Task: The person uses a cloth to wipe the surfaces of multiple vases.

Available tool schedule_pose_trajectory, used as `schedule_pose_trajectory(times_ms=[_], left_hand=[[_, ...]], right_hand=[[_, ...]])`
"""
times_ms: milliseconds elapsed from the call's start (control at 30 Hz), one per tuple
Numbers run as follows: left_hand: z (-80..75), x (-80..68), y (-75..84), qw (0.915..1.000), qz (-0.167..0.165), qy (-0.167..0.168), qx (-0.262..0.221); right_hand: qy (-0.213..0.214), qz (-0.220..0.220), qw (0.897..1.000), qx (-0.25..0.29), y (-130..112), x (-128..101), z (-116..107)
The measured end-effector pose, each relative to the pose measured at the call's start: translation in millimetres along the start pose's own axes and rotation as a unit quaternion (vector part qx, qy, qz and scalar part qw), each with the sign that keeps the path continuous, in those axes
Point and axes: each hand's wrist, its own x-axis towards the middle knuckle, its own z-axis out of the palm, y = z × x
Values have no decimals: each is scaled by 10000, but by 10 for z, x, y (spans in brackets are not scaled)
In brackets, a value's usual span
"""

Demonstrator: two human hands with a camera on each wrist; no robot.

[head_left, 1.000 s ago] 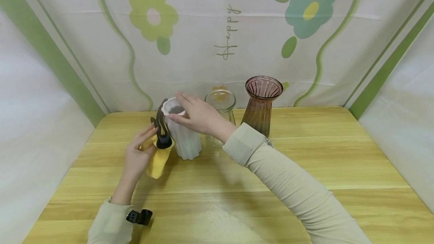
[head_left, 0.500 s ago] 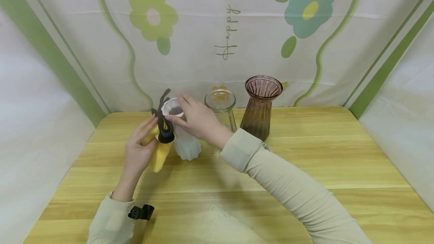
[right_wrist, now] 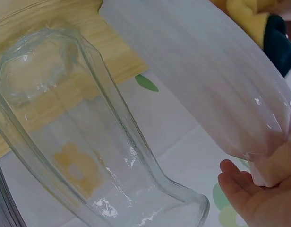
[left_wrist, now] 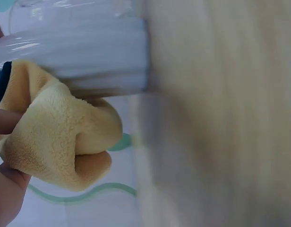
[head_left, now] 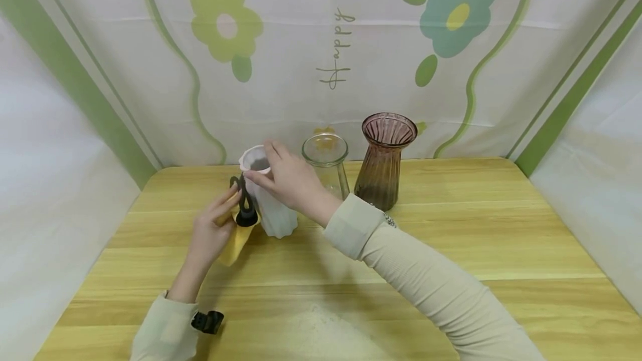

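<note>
A white fluted vase (head_left: 275,213) stands on the table at centre left. My right hand (head_left: 296,185) holds it near the rim, thumb at the front and fingers on the far side. My left hand (head_left: 212,233) grips a fluffy yellow cloth (head_left: 233,248) with a dark band and a dark hanging loop (head_left: 244,199). Against the vase's left side lies the cloth, and in the left wrist view the bunched yellow cloth (left_wrist: 55,132) overlaps the vase (left_wrist: 89,56). Part of the rim is hidden behind my right hand.
Right of the white vase stands a clear glass vase (head_left: 337,177), partly behind my right hand. Farther right is a purple-brown ribbed glass vase (head_left: 379,177). The wooden table (head_left: 451,272) ends at a printed cloth backdrop (head_left: 291,99).
My left hand went up a little with the cloth, then came down and slightly right along the vase. The dark loop swung about. My right hand stays at the rim.
</note>
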Motion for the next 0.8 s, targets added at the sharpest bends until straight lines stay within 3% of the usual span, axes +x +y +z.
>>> schedule_pose_trajectory(times_ms=[267, 400, 500, 633, 800], left_hand=[[9, -153, -167, 9917, -336, -1200, 333], [2, -163, -193, 9880, -329, -1461, 380], [-14, -156, -186, 9892, -383, -1378, 326], [-53, -128, -155, 9934, -538, -996, 193], [-117, -78, -70, 9936, -986, -534, -126]], right_hand=[[-93, 152, 9998, 43, -19, -13, -11], [-61, 217, 9997, -58, -20, -14, -6], [10, 212, 9993, -291, -9, -16, -4], [129, 82, 9980, -607, 15, -9, -19], [-16, -55, 9987, -507, 49, 19, -82]])
